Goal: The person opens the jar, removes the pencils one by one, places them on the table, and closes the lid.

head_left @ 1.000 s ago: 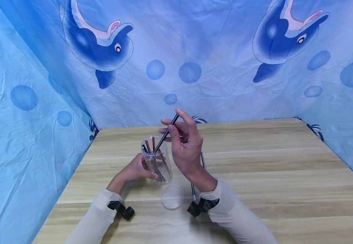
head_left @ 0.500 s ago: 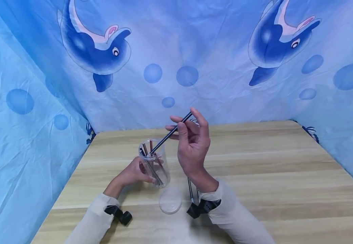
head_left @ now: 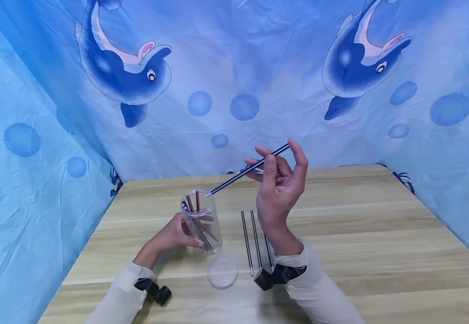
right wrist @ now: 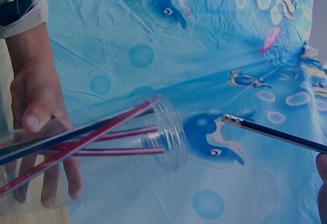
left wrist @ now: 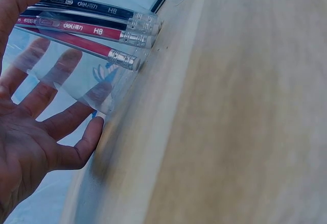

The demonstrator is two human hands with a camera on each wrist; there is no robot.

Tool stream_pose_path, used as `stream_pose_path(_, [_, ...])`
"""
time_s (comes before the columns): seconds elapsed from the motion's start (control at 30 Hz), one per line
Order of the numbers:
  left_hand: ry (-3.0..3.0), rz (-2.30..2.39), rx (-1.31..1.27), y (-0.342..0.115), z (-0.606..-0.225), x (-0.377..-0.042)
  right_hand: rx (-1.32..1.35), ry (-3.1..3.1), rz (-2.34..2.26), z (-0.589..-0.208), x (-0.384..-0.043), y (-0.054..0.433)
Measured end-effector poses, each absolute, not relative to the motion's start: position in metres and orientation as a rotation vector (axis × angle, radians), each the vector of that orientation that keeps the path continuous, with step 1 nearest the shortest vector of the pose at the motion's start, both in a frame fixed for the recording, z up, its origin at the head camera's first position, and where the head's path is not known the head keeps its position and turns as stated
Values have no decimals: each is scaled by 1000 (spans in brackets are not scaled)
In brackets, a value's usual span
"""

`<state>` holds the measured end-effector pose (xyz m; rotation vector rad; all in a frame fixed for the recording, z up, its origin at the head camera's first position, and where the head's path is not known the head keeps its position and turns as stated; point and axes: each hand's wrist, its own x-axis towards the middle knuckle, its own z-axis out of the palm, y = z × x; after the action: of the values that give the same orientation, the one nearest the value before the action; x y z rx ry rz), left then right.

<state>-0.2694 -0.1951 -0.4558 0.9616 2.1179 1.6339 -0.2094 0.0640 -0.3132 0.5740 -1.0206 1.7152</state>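
Three dark striped pencils (head_left: 256,238) are lying side by side on the wooden table (head_left: 359,225), and I am seeing the right wrist (head_left: 284,240) partly hiding one of them. The right hand (head_left: 279,193) is pinching a black pencil (head_left: 247,171) between its thumb and fingers, with a fingertip touching the far end. That pencil is slanting down to the left, and its eraser end (right wrist: 232,120) is hanging just beside the mouth of the clear jar (head_left: 216,222). I am watching the left hand (head_left: 173,235) holding the jar, its fingers curving around the side. Inside, red pencils (left wrist: 97,30) and other black pencils (left wrist: 89,4) are leaning, most with their erasers down near the bottom. A round clear lid (head_left: 222,271) is lying on the table near the jar. Behind, a blue cloth (head_left: 283,54) is showing big dolphins (head_left: 114,76).
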Motion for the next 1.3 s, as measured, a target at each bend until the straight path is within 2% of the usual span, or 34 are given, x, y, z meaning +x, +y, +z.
stream_pose_path(0.3, [2099, 1642, 1000, -196, -456, -268, 608, -1171, 1805, -318, -212, 84])
stream_pose_path(0.47, [2085, 1655, 964, -194, -454, -267, 792, -1666, 1929, -328, -216, 100])
stream_pose_path(0.6, [2082, 1658, 966, -194, -453, -268, 992, -2111, 1828, -339, -217, 111])
stream_pose_path(0.73, [2080, 1659, 995, -194, -454, -269, 1072, -2334, 1726, -350, -221, 120])
stream_pose_path(0.97, [2102, 1657, 967, -196, -455, -267, 1038, -2558, 1618, -373, -232, 136])
stream_pose_path(1.3, [2082, 1665, 983, -194, -455, -267, 764, -2640, 1697, -397, -256, 169])
